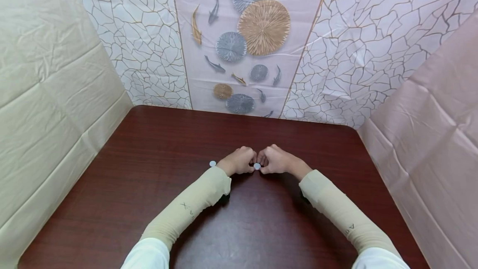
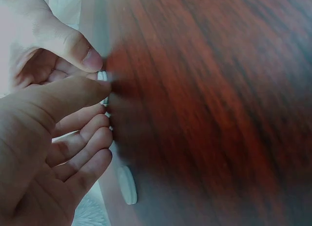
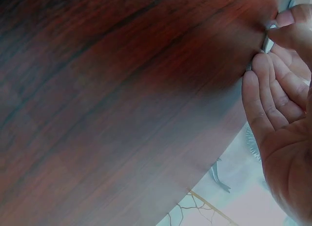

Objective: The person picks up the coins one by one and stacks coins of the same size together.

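A small white disc lies on the dark table between my two hands. My left hand holds it from the left, thumb at its near side and curled fingers at its far side. From the right, my right hand holds the same disc in a mirrored way. Both thumbs come close together at the disc's rim in the left wrist view, where fingers hide part of it. A second white disc sits flat on the table beside my left wrist, untouched.
The reddish-brown wooden table has rounded far corners. Patterned cloth hangs behind it, and plain pale cloth hangs along the left side, with more at the right.
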Action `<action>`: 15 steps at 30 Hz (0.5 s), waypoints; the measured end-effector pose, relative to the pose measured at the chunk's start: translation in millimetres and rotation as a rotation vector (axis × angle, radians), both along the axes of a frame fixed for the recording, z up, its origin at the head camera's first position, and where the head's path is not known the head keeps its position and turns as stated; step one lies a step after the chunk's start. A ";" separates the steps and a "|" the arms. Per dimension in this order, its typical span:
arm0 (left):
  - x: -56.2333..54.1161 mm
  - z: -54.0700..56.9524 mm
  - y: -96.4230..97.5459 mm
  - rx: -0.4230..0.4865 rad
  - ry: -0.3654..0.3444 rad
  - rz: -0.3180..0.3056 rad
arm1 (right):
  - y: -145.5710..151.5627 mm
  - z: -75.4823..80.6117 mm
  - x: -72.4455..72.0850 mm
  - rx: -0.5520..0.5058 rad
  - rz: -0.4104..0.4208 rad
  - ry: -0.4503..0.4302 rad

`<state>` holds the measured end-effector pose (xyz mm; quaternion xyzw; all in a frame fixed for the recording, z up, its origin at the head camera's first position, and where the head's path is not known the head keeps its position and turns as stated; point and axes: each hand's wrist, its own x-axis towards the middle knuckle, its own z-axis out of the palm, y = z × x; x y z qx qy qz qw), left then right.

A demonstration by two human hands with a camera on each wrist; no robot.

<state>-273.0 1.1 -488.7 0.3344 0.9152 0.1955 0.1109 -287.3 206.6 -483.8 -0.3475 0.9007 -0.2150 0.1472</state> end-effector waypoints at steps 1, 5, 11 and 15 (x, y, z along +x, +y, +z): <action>1.3 1.1 -0.8 -0.003 -0.001 -0.004 | 1.1 0.7 0.6 0.000 -0.004 -0.008; 5.4 7.8 -3.3 -0.016 0.010 -0.010 | 11.7 6.0 5.6 -0.007 -0.031 -0.029; 6.7 22.0 -19.2 -0.006 0.074 0.040 | 32.0 16.9 15.8 0.000 -0.061 0.064; 7.2 29.0 -40.4 -0.010 0.085 0.088 | 42.5 24.9 24.4 0.048 -0.094 0.128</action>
